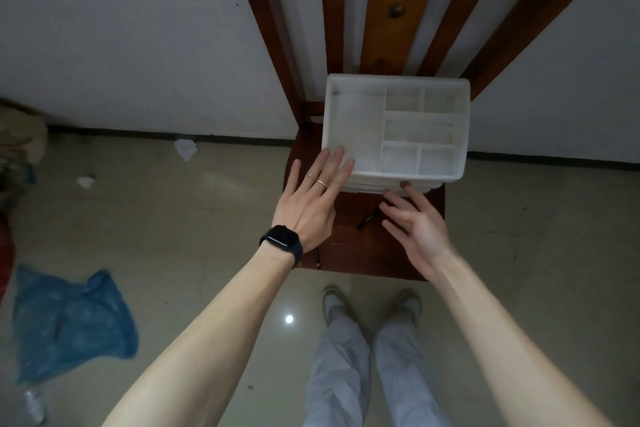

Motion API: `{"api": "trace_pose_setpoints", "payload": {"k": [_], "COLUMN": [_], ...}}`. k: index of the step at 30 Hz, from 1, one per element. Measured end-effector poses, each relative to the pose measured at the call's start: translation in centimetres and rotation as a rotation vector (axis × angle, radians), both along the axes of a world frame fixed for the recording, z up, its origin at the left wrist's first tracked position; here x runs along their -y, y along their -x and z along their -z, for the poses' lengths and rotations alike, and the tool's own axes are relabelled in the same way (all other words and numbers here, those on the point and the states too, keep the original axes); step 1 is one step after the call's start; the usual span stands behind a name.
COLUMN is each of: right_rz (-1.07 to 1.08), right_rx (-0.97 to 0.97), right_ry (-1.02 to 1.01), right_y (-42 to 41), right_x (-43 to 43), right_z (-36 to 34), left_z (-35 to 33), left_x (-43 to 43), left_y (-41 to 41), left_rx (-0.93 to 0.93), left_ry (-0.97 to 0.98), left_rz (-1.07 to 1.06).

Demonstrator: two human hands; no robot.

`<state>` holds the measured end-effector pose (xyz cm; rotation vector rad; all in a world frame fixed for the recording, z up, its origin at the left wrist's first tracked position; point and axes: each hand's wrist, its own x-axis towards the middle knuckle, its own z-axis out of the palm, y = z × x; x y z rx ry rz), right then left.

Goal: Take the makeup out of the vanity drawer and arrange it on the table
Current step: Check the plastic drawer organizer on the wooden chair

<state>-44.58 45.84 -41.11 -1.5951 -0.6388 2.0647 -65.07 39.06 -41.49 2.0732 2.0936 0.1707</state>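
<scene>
A white organiser box (pixel 464 121) with several empty compartments on top stands on a dark wooden surface (pixel 349 218) against the wall. My left hand (pixel 311 194), with a ring and a black watch, reaches to the box's front left corner with straight fingers touching its rim. My right hand (pixel 415 222) is palm-up with relaxed fingers, and its fingertips are at the lower front edge of the box. A dark makeup pencil (pixel 367 220) lies on the wood between my hands. Another dark pencil (pixel 316 258) lies near the front left edge, partly hidden under my left wrist.
A wooden slatted frame (pixel 391 10) rises behind the box. On the tiled floor lie a blue plastic bag (pixel 72 322), crumpled white paper (pixel 186 148) and cloth at the far left. My legs and shoes (pixel 370 305) stand just in front of the wooden surface.
</scene>
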Motion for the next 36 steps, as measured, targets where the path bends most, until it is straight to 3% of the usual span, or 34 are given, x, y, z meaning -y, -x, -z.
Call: {"api": "trace_pose_setpoints", "payload": {"k": [2, 4, 8, 11, 21, 24, 29, 36], "right_rz": [-0.171, -0.406, -1.106, -1.332, -1.16, -1.193, -1.046, -1.014], "right_rx": [0.199, 0.398, 0.723, 0.828, 1.011, 1.034, 1.004, 0.928], "right_ry": [-0.024, -0.045, -0.248, -0.341, -0.589, -0.484, -0.306, -0.365], "right_y": [-0.4, -0.7, -1.0, -0.1, 0.5, -0.4, -0.9, -2.8], "right_x": [0.6, 1.2, 1.0, -0.3, 1.1, 2.5, 2.7, 3.3], "right_z": [1.0, 2.8, 6.8, 10.0, 15.3, 14.9, 14.5, 13.6], "left_z": [0.4, 1.9, 7.0, 10.4, 14.7, 13.8, 11.5, 10.0], "left_x": [2.0, 4.7, 9.2, 9.8, 7.0, 7.6, 8.9, 11.4], "left_y": [-0.5, -1.5, -3.8, -4.9, -5.6, -5.6, -6.1, -7.2], "left_rx": [0.09, 0.244, 0.505, 0.593, 0.391, 0.447, 0.506, 0.525], "left_ry": [-0.07, -0.067, 0.314, 0.488, 0.523, 0.605, 0.633, 0.616], "left_rz": [-0.143, -0.424, -0.854, -1.006, -0.975, -0.913, -0.887, -0.877]}}
